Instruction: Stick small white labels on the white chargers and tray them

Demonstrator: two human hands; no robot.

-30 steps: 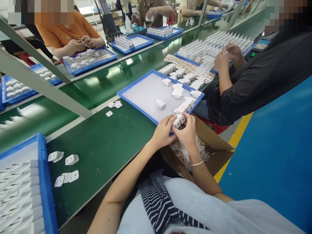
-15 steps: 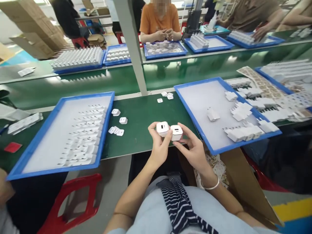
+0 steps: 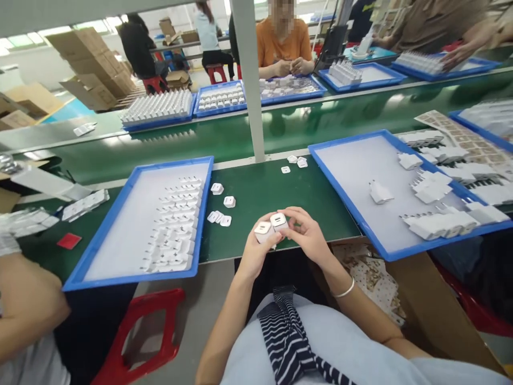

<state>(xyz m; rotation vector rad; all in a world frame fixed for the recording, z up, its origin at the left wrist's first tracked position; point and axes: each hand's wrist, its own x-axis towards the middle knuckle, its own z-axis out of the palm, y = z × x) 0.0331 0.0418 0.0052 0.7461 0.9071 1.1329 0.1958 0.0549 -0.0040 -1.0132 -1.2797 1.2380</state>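
Observation:
My left hand (image 3: 256, 251) is closed around a white USB charger (image 3: 263, 230), its port face turned up. In my right hand (image 3: 306, 232) is a second white USB charger (image 3: 279, 220), held against the first one. Both are above the front edge of the green bench (image 3: 256, 192). Left of my hands lie several small white charger end caps (image 3: 225, 220); more caps (image 3: 297, 161) are at the back of the bench. A blue-rimmed tray (image 3: 204, 214) on the left bears rows of chargers (image 3: 176, 230) with their pins pointing left.
The right-hand blue-rimmed tray (image 3: 344, 200) bears loose white chargers (image 3: 379, 192). An upright post (image 3: 251, 80) rises behind the bench. Below on the right stands a cardboard box (image 3: 449, 305); a red stool (image 3: 172, 326) is at the left. A co-worker's arm (image 3: 32, 299) reaches in from the left.
The two chargers have tilted and come closer together in my hands, the right one now a little higher. The view has swung left, so the bench and trays appear further right.

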